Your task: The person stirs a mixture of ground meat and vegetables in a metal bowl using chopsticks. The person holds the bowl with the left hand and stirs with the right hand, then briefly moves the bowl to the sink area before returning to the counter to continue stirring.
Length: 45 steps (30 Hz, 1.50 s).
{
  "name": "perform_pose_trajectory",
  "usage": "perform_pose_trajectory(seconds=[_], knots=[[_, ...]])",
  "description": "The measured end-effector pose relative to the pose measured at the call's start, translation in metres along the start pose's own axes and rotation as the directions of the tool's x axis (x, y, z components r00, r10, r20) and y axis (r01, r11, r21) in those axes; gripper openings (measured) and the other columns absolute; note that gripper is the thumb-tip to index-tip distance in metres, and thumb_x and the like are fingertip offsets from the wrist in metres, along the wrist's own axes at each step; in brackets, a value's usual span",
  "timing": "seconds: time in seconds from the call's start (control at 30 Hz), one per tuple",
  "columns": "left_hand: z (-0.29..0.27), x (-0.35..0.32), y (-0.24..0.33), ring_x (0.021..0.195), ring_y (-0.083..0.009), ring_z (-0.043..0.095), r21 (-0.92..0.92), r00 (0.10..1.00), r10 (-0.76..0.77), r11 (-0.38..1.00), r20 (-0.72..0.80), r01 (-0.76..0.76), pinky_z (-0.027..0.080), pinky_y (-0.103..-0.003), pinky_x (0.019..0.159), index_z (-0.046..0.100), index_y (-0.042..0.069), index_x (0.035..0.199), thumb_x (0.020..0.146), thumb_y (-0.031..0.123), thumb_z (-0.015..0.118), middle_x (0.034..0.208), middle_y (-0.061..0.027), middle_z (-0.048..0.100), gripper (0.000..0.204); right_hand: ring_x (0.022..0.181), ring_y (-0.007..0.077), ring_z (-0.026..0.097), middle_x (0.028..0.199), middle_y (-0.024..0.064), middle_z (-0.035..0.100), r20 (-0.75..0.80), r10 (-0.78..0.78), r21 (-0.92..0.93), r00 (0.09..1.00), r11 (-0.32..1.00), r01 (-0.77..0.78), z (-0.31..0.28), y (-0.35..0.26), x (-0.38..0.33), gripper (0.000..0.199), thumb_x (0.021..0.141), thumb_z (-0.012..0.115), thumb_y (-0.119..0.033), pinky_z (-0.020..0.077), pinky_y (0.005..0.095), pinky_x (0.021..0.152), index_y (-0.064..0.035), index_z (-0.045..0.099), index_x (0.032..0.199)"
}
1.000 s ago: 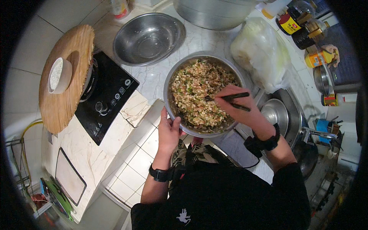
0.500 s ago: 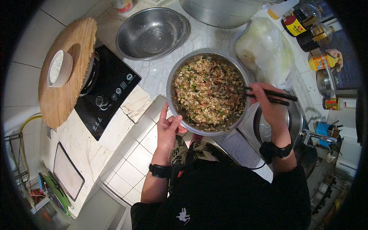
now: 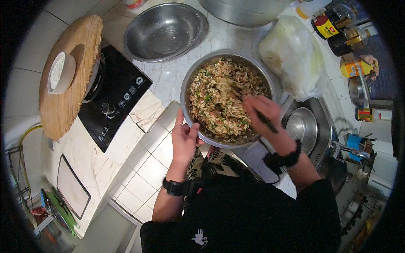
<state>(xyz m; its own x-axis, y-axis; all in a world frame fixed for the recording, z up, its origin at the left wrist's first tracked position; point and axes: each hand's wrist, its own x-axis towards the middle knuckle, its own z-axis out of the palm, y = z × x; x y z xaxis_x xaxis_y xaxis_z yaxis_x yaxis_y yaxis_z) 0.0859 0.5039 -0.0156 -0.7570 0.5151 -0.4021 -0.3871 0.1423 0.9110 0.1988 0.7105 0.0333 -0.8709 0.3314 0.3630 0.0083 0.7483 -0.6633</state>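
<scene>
A steel bowl [image 3: 188, 110] at the counter's front edge holds a chopped filling [image 3: 211, 114] of pale, brown and green bits. My left hand [image 3: 184, 137] grips the bowl's near left rim, thumb over the edge and index finger along the outside wall. Over the bowl's right side, my right hand [image 3: 262, 113] is closed around dark chopsticks [image 3: 267, 122]. Their tips are in the filling and smeared by motion, with some filling lifted around them.
An empty steel basin [image 3: 164, 33] stands behind, a large pot [image 3: 244, 10] beyond. A plastic bag of cabbage [image 3: 291, 59] lies right, near the sink [image 3: 325, 126]. Left are a black induction cooker [image 3: 122, 105] and a round wooden board [image 3: 80, 38] carrying a white bowl of white powder [image 3: 63, 76].
My right hand has moved left and inward from the bowl's right rim, carrying the chopsticks into the filling. The left hand keeps its grip on the rim.
</scene>
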Motion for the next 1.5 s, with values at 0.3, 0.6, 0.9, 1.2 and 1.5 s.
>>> perform_pose_trajectory(seconds=[0.3, 0.6, 0.9, 1.2, 1.5], knots=[[0.001, -0.001, 0.001, 0.051, -0.0105, 0.054, 0.017, 0.999, -0.015, 1.0, -0.033, 0.015, 0.048, -0.024, 0.045, 0.014, 0.006, 0.146, 0.091, 0.0, 0.051, 0.071, -0.0087, 0.059, 0.067, 0.08, 0.0325, 0.062, 0.09, 0.015, 0.063, 0.032, 0.164, -0.117, 0.986, 0.98, -0.159, -0.007, 0.004, -0.008, 0.022, 0.077, 0.059, -0.003, 0.0508, 0.039, 0.067, -0.0034, 0.062, 0.099], [-0.001, 0.0, 0.004, 0.053, -0.011, 0.056, 0.051, 0.999, -0.03, 0.998, -0.025, 0.032, 0.049, -0.024, 0.046, 0.015, 0.004, 0.146, 0.091, 0.001, 0.051, 0.072, -0.0088, 0.06, 0.066, 0.073, 0.0297, 0.062, 0.084, 0.0146, 0.061, 0.113, -0.004, -0.001, 0.994, 1.0, 0.004, -0.011, 0.011, -0.02, 0.021, 0.077, 0.062, -0.002, 0.0506, 0.035, 0.063, 0.0008, 0.061, 0.098], [0.001, -0.001, 0.005, 0.053, -0.0112, 0.057, 0.043, 0.998, -0.059, 0.997, -0.028, 0.06, 0.049, -0.023, 0.045, 0.016, 0.005, 0.145, 0.09, -0.001, 0.05, 0.074, -0.0094, 0.062, 0.065, 0.069, 0.0308, 0.06, 0.08, 0.0147, 0.06, 0.263, -0.056, -0.034, 0.963, 0.997, 0.067, -0.008, -0.001, -0.018, 0.014, 0.079, 0.062, -0.002, 0.0481, 0.0381, 0.057, -0.0012, 0.062, 0.093], [-0.001, 0.0, 0.008, 0.055, -0.0115, 0.058, 0.029, 0.994, -0.11, 0.993, -0.017, 0.11, 0.051, -0.023, 0.048, 0.013, 0.007, 0.146, 0.092, 0.002, 0.05, 0.077, -0.0107, 0.062, 0.066, 0.074, 0.026, 0.063, 0.082, 0.0125, 0.062, 0.279, -0.15, 0.018, 0.949, 0.988, 0.151, 0.008, -0.012, 0.003, 0.021, 0.076, 0.066, -0.003, 0.0501, 0.0333, 0.063, -0.0017, 0.06, 0.096], [-0.001, -0.002, 0.016, 0.057, -0.0134, 0.06, 0.081, 0.994, -0.111, 0.991, 0.008, 0.11, 0.05, -0.024, 0.047, 0.012, 0.005, 0.146, 0.092, -0.002, 0.042, 0.079, -0.0118, 0.062, 0.062, 0.073, 0.0242, 0.065, 0.079, 0.0125, 0.064, 0.287, 0.117, 0.279, 0.951, 0.939, -0.2, -0.009, -0.051, 0.006, 0.01, 0.081, 0.065, -0.007, 0.0501, 0.033, 0.063, -0.0012, 0.059, 0.087]])
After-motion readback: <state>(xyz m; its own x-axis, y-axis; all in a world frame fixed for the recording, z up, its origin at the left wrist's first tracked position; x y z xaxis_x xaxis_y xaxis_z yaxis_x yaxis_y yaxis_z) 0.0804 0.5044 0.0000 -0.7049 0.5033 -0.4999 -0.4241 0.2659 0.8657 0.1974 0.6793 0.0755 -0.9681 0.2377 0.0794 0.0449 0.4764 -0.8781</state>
